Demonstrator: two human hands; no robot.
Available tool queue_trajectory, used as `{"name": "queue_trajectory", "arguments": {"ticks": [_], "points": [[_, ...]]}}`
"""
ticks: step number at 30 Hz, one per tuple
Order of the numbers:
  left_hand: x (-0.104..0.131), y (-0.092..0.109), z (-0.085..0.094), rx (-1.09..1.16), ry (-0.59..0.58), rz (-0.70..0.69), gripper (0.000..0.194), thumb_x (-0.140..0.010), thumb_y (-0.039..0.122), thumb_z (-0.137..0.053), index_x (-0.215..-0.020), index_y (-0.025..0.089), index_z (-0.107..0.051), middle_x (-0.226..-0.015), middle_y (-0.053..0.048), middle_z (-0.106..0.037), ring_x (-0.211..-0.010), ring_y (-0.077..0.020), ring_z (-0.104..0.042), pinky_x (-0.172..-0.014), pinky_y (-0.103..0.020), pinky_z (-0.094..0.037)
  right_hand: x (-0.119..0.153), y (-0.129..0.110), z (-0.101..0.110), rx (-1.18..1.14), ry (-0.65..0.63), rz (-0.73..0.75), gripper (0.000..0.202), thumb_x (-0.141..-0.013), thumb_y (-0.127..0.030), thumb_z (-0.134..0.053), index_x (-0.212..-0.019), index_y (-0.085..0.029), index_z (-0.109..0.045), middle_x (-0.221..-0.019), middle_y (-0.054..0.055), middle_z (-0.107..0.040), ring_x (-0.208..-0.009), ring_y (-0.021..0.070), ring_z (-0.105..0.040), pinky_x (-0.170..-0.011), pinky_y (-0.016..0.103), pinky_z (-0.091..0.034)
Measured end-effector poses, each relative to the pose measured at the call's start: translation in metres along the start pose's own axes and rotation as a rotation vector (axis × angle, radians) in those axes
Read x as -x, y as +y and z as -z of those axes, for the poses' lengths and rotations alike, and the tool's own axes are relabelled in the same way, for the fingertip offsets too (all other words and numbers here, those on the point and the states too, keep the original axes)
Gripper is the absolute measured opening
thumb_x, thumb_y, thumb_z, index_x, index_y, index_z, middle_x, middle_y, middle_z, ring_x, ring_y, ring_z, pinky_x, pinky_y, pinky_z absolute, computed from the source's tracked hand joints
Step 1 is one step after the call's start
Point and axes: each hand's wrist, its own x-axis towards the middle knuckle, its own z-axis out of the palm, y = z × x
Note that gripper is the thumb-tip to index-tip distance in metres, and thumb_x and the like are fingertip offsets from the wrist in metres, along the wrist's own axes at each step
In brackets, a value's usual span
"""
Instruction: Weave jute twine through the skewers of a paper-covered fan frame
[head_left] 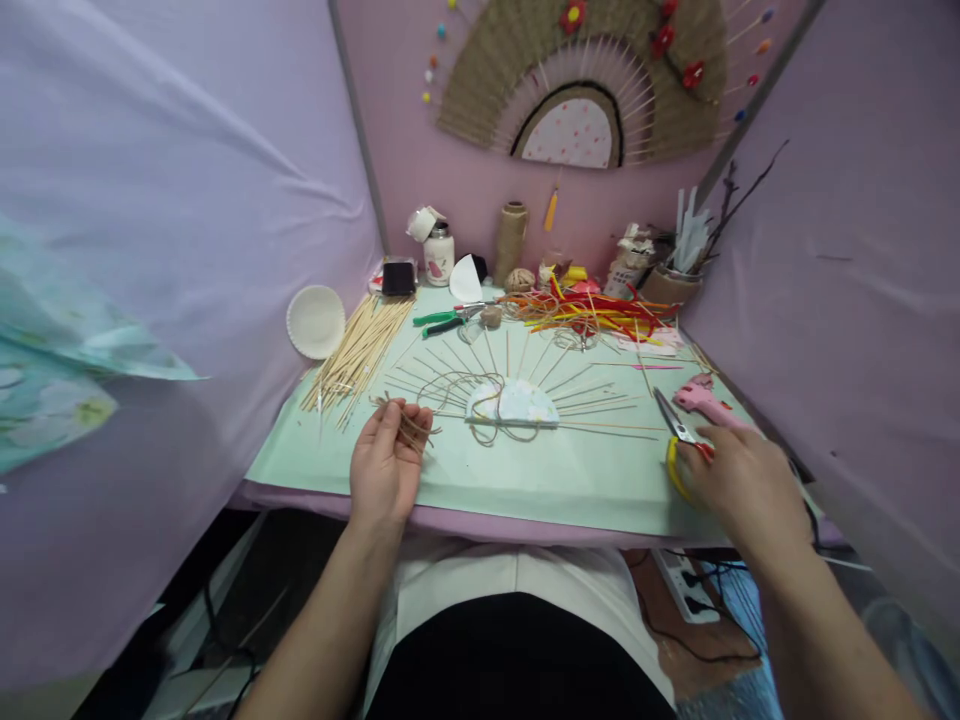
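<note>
My left hand [386,455] is closed on brown twine [409,428], thumb against the fingers, just over the table's front left part. Loose loops of the twine run right, across a half-round fabric-covered piece [517,402]. Thin sticks [577,385] fan out from that piece on the table. At the right, my right hand [739,490] has its fingers curled over the handles of the scissors [681,432], which are yellow and red, with blades pointing away from me. Part of the handles is hidden under the fingers. A pink glue gun [709,400] lies just beyond this hand.
A pile of bamboo sticks [364,350] and a white fluted dish [316,322] are at the left. Green-handled pliers [442,318] and red and yellow pipe cleaners [600,312] lie farther back. A twine spool [511,245] stands behind them. A finished fan [480,90] hangs on the back wall.
</note>
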Motion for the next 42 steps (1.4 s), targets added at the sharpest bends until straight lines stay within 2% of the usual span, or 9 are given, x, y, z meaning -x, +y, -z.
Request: {"name": "queue_trajectory", "arguments": {"ticks": [3,7,11,17,22,26,30,34,42], "points": [[0.002,-0.004,0.0,0.013,0.013,0.046,0.014,-0.072,0.021,-0.079,-0.078,0.013,-0.068,-0.071,-0.001,-0.071,-0.07,-0.0098,-0.069,-0.079,-0.026,-0.057,-0.015,-0.05,0.011,-0.243,0.231,0.289,0.027,-0.089,-0.022,-0.055,-0.112,-0.014,-0.066,-0.109,0.018,-0.065,-0.101,0.0291,-0.059,-0.086,0.044,-0.049],[0.007,-0.008,0.002,-0.001,0.007,0.12,0.017,-0.07,0.021,-0.08,-0.079,0.013,-0.069,-0.071,-0.002,-0.071,-0.07,-0.0107,-0.069,-0.078,-0.027,-0.057,-0.034,-0.128,0.014,-0.404,0.204,0.71,0.031,-0.092,-0.013,-0.051,-0.116,-0.024,-0.066,-0.129,0.012,-0.059,-0.119,0.0258,-0.049,-0.097,0.042,-0.047],[0.007,-0.007,0.009,-0.024,-0.003,0.138,0.019,-0.071,0.024,-0.08,-0.081,0.013,-0.069,-0.071,-0.002,-0.071,-0.07,-0.0109,-0.069,-0.08,-0.027,-0.057,-0.049,-0.164,0.002,-0.484,0.096,0.81,0.03,-0.093,-0.013,-0.051,-0.113,-0.027,-0.068,-0.133,0.009,-0.057,-0.118,0.0247,-0.05,-0.096,0.043,-0.048],[0.001,-0.003,0.015,0.006,0.017,0.149,0.018,-0.071,0.023,-0.08,-0.08,0.013,-0.069,-0.071,-0.001,-0.071,-0.07,-0.0109,-0.069,-0.08,-0.027,-0.057,-0.054,-0.134,-0.002,-0.584,0.129,0.568,0.023,-0.092,-0.017,-0.051,-0.107,-0.02,-0.069,-0.115,0.013,-0.063,-0.107,0.0259,-0.051,-0.089,0.043,-0.048],[0.003,-0.007,0.011,0.011,0.014,0.164,0.02,-0.069,0.023,-0.081,-0.08,0.013,-0.069,-0.071,-0.002,-0.071,-0.07,-0.0117,-0.069,-0.079,-0.028,-0.057,-0.042,-0.106,0.003,-0.528,-0.102,0.455,0.02,-0.093,-0.021,-0.05,-0.087,-0.018,-0.069,-0.088,0.009,-0.067,-0.089,0.0234,-0.055,-0.078,0.035,-0.045],[0.009,-0.014,0.005,-0.024,-0.013,0.136,0.02,-0.07,0.024,-0.081,-0.081,0.013,-0.068,-0.071,-0.001,-0.07,-0.071,-0.011,-0.069,-0.08,-0.028,-0.057,-0.025,-0.124,0.0,-0.541,-0.246,0.165,0.026,-0.092,-0.035,-0.051,-0.079,-0.019,-0.066,-0.081,0.007,-0.065,-0.079,0.0208,-0.058,-0.07,0.031,-0.04],[0.015,-0.017,0.0,-0.065,-0.036,0.126,0.021,-0.069,0.025,-0.082,-0.081,0.014,-0.069,-0.072,-0.001,-0.07,-0.071,-0.0113,-0.069,-0.08,-0.029,-0.057,-0.017,-0.155,-0.01,-0.463,-0.151,-0.053,0.025,-0.088,-0.036,-0.053,-0.073,-0.018,-0.062,-0.079,0.008,-0.064,-0.073,0.0204,-0.057,-0.063,0.031,-0.034],[0.015,-0.017,0.001,-0.072,-0.035,0.115,0.021,-0.069,0.024,-0.082,-0.082,0.014,-0.069,-0.071,0.0,-0.07,-0.07,-0.0098,-0.068,-0.081,-0.029,-0.056,-0.017,-0.164,-0.015,-0.486,-0.132,-0.113,0.016,-0.083,-0.023,-0.051,-0.07,-0.018,-0.061,-0.078,0.007,-0.064,-0.07,0.019,-0.055,-0.063,0.032,-0.031],[0.011,-0.019,0.006,-0.073,-0.032,0.106,0.02,-0.07,0.025,-0.081,-0.082,0.015,-0.068,-0.073,0.0,-0.07,-0.071,-0.0102,-0.068,-0.082,-0.029,-0.056,-0.015,-0.149,-0.003,-0.51,-0.08,-0.1,0.02,-0.088,-0.03,-0.049,-0.078,-0.018,-0.062,-0.082,0.008,-0.065,-0.077,0.0211,-0.057,-0.067,0.032,-0.034]]}}
